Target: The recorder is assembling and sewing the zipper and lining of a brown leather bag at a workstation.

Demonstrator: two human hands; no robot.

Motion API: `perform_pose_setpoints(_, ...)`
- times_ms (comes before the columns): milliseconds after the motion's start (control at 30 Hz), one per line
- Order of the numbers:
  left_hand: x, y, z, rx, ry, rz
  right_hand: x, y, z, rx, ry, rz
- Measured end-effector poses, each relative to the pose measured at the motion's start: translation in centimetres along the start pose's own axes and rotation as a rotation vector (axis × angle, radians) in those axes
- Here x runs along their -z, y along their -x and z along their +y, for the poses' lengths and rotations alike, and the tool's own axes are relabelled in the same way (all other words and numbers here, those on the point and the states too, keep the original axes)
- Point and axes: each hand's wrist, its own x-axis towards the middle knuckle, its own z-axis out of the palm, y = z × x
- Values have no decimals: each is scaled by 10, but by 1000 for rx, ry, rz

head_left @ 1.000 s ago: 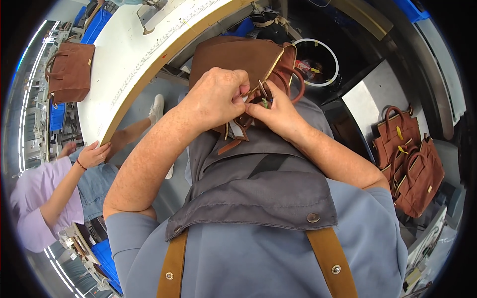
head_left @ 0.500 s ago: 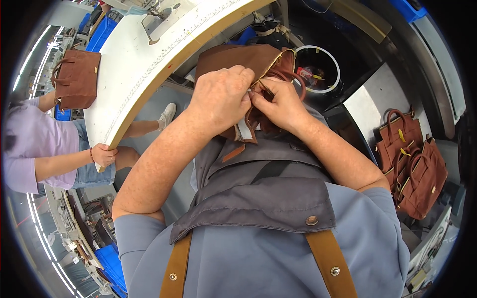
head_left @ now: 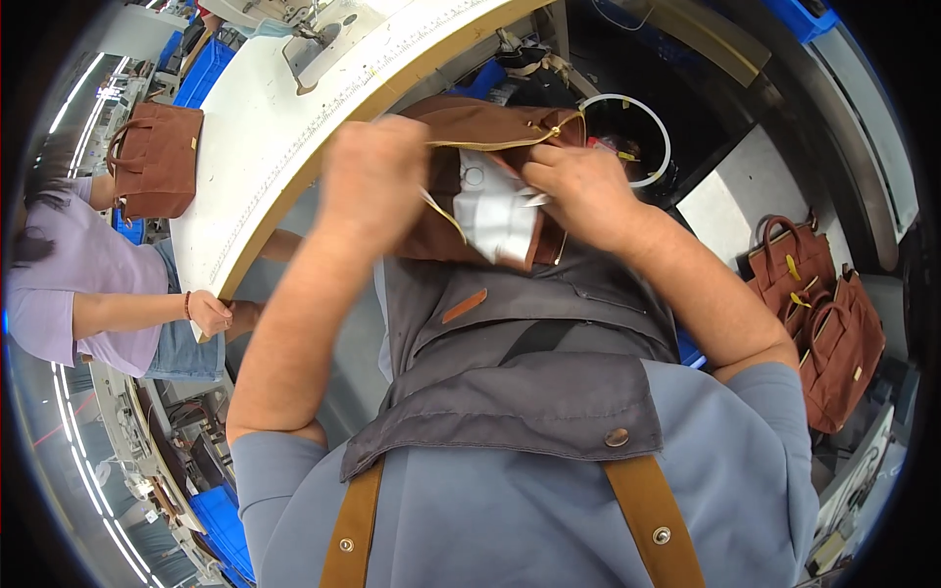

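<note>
A brown handbag (head_left: 446, 235) rests on my lap, its mouth spread wide. Two gold zipper edges (head_left: 480, 146) run from the mouth toward my left hand (head_left: 377, 181), which is blurred by motion. That hand is curled into a fist at the zipper's left end; the pull itself is hidden. My right hand (head_left: 583, 191) grips the opposite edge of the mouth, fingers bent over it. Inside the bag shows a crumpled white sheet-like filling (head_left: 495, 211), with a ring shape at its top.
Ahead and left curves a white sewing table (head_left: 255, 147) with a ruler strip and machine. Another person's hand (head_left: 209, 314) holds its edge, near a brown handbag (head_left: 162, 162). A white-rimmed bin (head_left: 669, 147) stands ahead right; more brown handbags (head_left: 843, 353) sit at right.
My left hand has moved left, away from my right hand, and the bag's mouth has opened, exposing the white filling. My right hand has shifted slightly right.
</note>
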Motion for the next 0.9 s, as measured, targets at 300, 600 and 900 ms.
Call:
perform_pose_setpoints(300, 5, 12, 14, 100, 135, -2, 2, -9, -10, -233, -327, 83)
perform_pose_setpoints(600, -12, -31, 25, -51, -129, 45, -19, -40, -24, -187, -449, 490)
perform_pose_setpoints(900, 26, -67, 28, -246, -394, 168, 46, -58, -1, 47, -400, 467)
